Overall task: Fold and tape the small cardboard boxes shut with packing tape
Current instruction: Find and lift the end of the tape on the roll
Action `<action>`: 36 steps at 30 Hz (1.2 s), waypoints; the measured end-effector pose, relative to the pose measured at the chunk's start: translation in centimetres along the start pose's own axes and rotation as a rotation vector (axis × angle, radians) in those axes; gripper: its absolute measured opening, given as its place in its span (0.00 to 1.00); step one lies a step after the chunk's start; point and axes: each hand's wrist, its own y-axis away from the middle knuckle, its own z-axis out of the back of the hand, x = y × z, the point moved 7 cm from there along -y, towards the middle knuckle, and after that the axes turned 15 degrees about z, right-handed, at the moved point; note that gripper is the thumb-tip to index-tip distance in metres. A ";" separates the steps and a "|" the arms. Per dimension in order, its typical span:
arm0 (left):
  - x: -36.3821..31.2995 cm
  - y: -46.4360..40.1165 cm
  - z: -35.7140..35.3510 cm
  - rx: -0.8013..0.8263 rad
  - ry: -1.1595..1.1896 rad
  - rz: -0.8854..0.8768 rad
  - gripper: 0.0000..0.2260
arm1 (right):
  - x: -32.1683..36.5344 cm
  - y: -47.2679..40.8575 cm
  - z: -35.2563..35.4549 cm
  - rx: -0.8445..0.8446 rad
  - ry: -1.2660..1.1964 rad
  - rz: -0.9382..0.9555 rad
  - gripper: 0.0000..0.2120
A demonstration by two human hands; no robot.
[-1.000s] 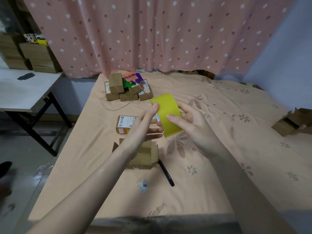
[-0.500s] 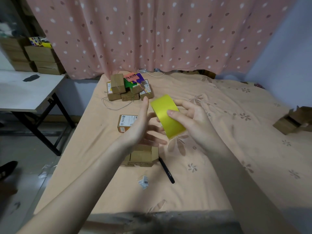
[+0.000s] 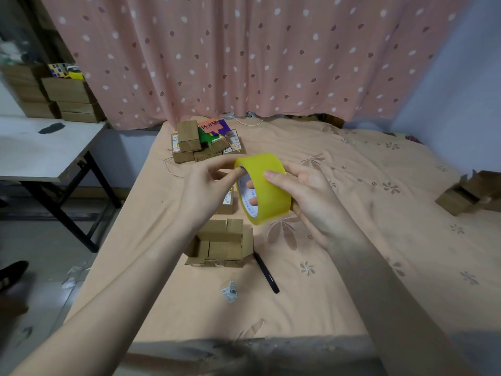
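A yellow roll of packing tape (image 3: 267, 183) is held up above the bed. My right hand (image 3: 315, 202) grips it, thumb on the outer face and fingers through the core. My left hand (image 3: 208, 189) pinches the roll's upper left rim with thumb and fingertips. Below the hands a small cardboard box (image 3: 221, 244) lies on the bedsheet with its flaps open. Another small box with a white label (image 3: 227, 203) sits just behind it, mostly hidden by my left hand.
A black pen (image 3: 267, 272) and a crumpled barcode label (image 3: 230, 290) lie near the open box. A pile of small boxes (image 3: 202, 143) sits at the far end of the bed. More open boxes (image 3: 467, 195) lie at right. A white table (image 3: 40, 150) stands left.
The roll has turned so its open core faces me. My left fingers moved from its side to pinch the upper rim. Both hands shifted slightly right and up.
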 end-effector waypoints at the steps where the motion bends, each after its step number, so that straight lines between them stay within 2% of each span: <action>1: 0.1 0.0 0.0 -0.008 0.016 0.027 0.08 | 0.1 0.0 0.0 -0.003 0.002 0.012 0.12; 7: 0.9 -0.1 -0.2 -0.001 0.107 0.161 0.07 | 0.6 0.0 -0.2 0.006 0.049 0.054 0.12; 15: 1.8 0.4 -1.3 0.118 0.245 0.321 0.06 | 0.9 0.3 -0.7 0.028 0.071 0.077 0.09; 19: 2.0 0.6 -1.9 0.206 0.243 0.373 0.07 | 1.5 0.4 -1.4 0.076 0.070 0.117 0.12; 23: 1.7 1.2 -2.7 0.353 0.213 0.416 0.07 | 1.9 0.6 -1.8 0.105 0.079 0.138 0.12; 26: 2.1 2.1 -3.8 0.534 0.225 0.566 0.07 | 2.2 0.6 -2.1 0.114 0.097 0.147 0.13; 28: 2.0 2.6 -4.1 0.592 0.181 0.591 0.08 | 2.2 0.5 -2.0 0.090 0.117 0.146 0.14; 30: 1.8 2.2 -3.6 0.514 0.049 0.488 0.08 | 2.1 0.4 -1.7 0.052 0.136 0.134 0.13; 32: 0.9 1.7 -2.9 0.367 -0.036 0.345 0.12 | 1.9 0.2 -1.4 0.005 0.116 0.116 0.11; 36: -1.5 1.8 -0.4 0.045 0.058 0.055 0.17 | 1.8 0.3 -1.0 -0.049 0.116 0.101 0.10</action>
